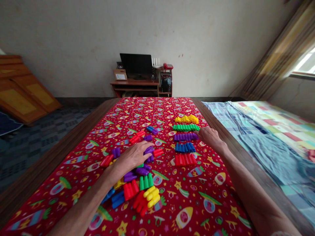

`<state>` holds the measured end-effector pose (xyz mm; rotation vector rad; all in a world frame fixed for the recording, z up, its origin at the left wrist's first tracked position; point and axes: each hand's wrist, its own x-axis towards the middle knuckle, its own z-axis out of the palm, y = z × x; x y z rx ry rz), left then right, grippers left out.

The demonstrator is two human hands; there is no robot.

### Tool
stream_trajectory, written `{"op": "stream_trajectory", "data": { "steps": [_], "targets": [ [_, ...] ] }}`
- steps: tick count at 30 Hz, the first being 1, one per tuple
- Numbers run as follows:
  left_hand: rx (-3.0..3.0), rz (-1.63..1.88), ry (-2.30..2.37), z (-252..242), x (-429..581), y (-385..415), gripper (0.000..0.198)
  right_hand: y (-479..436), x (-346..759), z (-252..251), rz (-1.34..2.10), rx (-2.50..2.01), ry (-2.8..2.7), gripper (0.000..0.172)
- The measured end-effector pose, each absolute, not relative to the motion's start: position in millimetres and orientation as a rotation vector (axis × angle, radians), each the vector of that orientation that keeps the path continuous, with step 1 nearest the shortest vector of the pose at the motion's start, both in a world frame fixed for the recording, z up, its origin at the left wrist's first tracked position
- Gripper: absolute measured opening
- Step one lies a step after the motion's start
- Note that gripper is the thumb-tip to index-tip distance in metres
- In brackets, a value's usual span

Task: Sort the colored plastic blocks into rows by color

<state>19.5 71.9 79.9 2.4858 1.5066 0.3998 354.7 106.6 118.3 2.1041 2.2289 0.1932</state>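
Note:
My left hand (134, 153) reaches into a loose pile of coloured plastic blocks with rounded, bullet-like ends. Its thumb and fingers close around a purple block (149, 150). Beside them lies a red block (158, 152). On the right, my right hand (209, 135) is closed at the end of the purple row (185, 136); its fingertips pinch the last purple block there, partly hidden. Behind that row lie a green row (186, 127) and a yellow row (187, 119). A blue row (185, 147) and a red row (185, 160) lie nearer.
A red patterned cloth (187, 190) covers the table. Nearer in the pile are yellow blocks (152, 196), green blocks (146, 181) and blue blocks (118, 199). A bed (270, 147) stands right of the table. A monitor (136, 66) is on a desk against the far wall.

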Motion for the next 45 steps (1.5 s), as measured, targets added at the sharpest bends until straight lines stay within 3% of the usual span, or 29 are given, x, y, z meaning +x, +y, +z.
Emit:
{"op": "stream_trajectory", "data": {
  "steps": [3,6,10,12,15,20,25,29,32,39,45],
  "targets": [
    [2.384,0.597,1.519,81.7,24.3,72.9,0.046,105.0,352.9,122.0,0.191,2.137,2.303,0.044],
    [2.13,0.807,1.479,79.5,32.5,71.9,0.058,93.9,337.9,125.7,0.111,1.998,2.752,0.036],
    [1.857,0.954,1.258,73.2,45.7,65.3,0.065,71.3,298.3,122.7,-0.191,1.252,3.528,0.028],
    [1.809,1.001,1.165,71.1,51.2,61.0,0.067,62.6,279.0,117.7,-0.273,0.887,3.603,0.033],
    [1.783,1.009,1.068,70.4,56.6,55.8,0.066,57.1,262.3,109.4,-0.303,0.698,3.603,0.027],
    [1.792,0.994,1.105,71.8,62.4,51.5,0.062,58.6,262.1,97.8,-0.297,0.82,3.589,0.031],
    [1.828,0.99,1.133,79.7,68.1,48.1,0.044,55.5,261.8,97.1,-0.245,0.96,3.522,0.026],
    [1.958,0.94,1.19,83.5,58.3,53.8,0.038,68.5,282.2,116.7,-0.348,1.354,3.409,0.019],
    [2.247,0.7,1.31,79.0,37.9,61.3,0.035,95.3,324.7,129.0,-0.295,1.787,3.148,0.022],
    [2.537,0.186,1.508,74.3,15.5,56.1,0.043,142.5,417.0,104.7,-0.382,1.912,2.596,0.026],
    [2.573,0.215,1.508,74.0,29.0,51.4,0.045,136.0,407.7,102.6,-0.243,2.016,2.529,0.027]
  ]
}}
